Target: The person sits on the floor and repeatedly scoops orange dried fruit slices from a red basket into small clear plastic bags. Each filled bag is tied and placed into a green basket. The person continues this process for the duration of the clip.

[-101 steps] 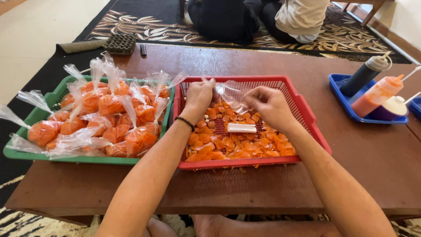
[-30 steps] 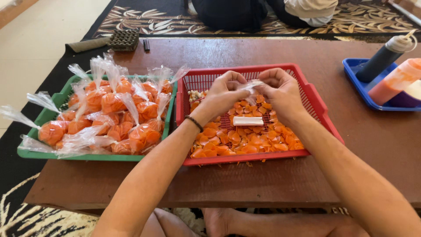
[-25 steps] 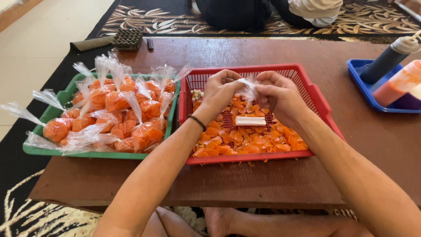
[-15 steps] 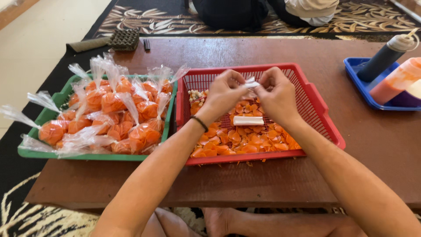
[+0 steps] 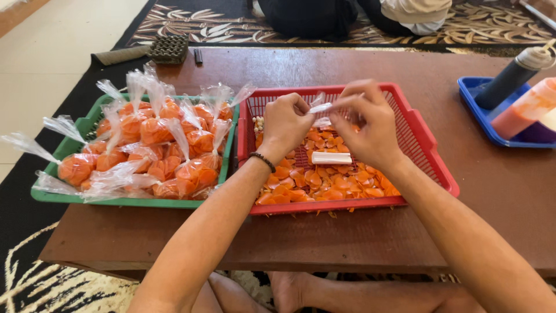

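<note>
Both of my hands hover over the red basket (image 5: 431, 153), which holds loose orange chips (image 5: 324, 179) and a small white flat piece (image 5: 331, 157). My left hand (image 5: 288, 123) and my right hand (image 5: 366, 124) pinch the two ends of a small clear plastic bag (image 5: 320, 107), stretched between the fingertips. A dark band circles my left wrist. To the left stands a green basket (image 5: 87, 197) piled with several tied clear bags of orange chips (image 5: 156, 145).
A blue tray (image 5: 472, 101) at the right holds a dark squeeze bottle (image 5: 512, 75) and an orange one (image 5: 524, 110). A dark gridded object (image 5: 169, 49) lies at the table's far left. Another person sits on the patterned carpet beyond the table.
My hands rose from the chips and came together, pulling the clear bag taut between them. The camera shifted slightly.
</note>
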